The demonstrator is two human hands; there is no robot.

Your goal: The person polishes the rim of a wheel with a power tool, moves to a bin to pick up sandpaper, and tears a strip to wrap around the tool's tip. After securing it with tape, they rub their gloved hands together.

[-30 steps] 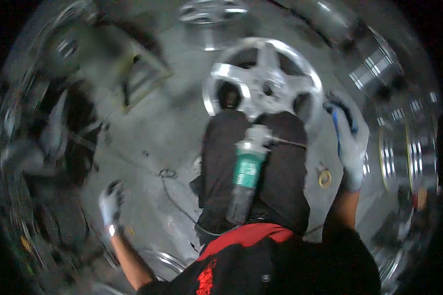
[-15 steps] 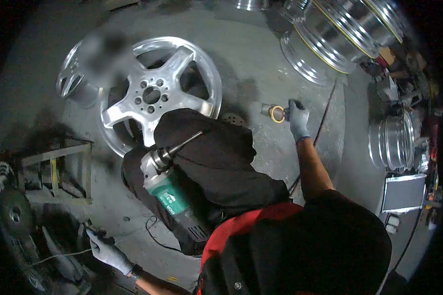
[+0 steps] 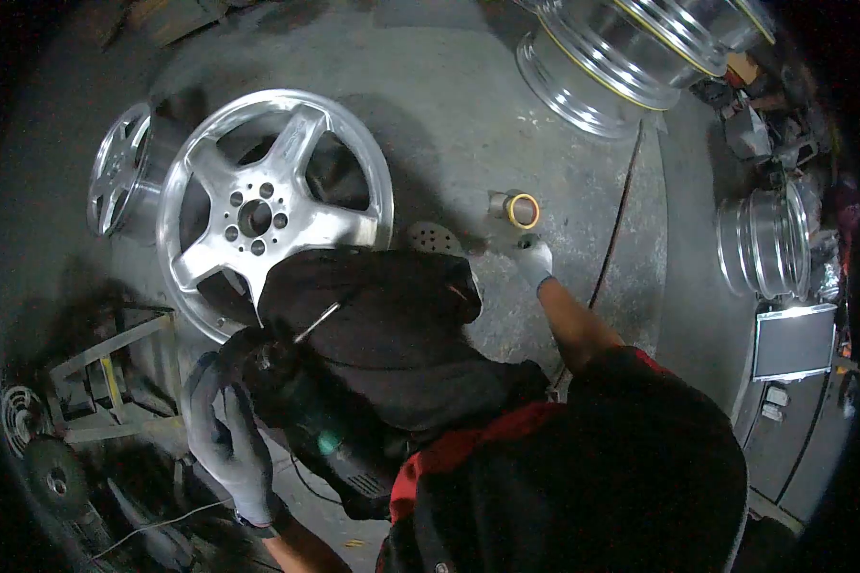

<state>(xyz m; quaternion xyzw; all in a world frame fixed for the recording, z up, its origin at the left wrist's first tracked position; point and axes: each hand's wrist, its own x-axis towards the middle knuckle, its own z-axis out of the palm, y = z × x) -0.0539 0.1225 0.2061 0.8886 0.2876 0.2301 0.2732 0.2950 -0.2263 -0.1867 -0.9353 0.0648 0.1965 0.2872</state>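
My left hand point(image 3: 227, 449), in a grey-white glove with a dark strap at the wrist, is raised beside my lap with its fingers stretched and slightly apart. Just right of it, a grinder point(image 3: 330, 439) with a green body and a thin metal shaft lies across my thighs, mostly in shadow. My right hand point(image 3: 533, 260), gloved too, is low over the floor with curled fingers; whatever they hold is hidden. Near its fingertips lies a small cylinder with a yellow rim point(image 3: 524, 211). A five-spoke alloy wheel point(image 3: 301, 215) leans at my knees.
Another wheel point(image 3: 119, 172) stands at the far left. Stacked shiny rims point(image 3: 602, 67) fill the upper right, with one more rim point(image 3: 764, 244) below. A metal frame point(image 3: 115, 372) and a round disc point(image 3: 57, 477) are at the left. A dark cable point(image 3: 619, 215) crosses the floor.
My left hand has come up and right from low at the left, towards the grinder. My right hand has moved down and left. The view has shifted, and the grinder is darker.
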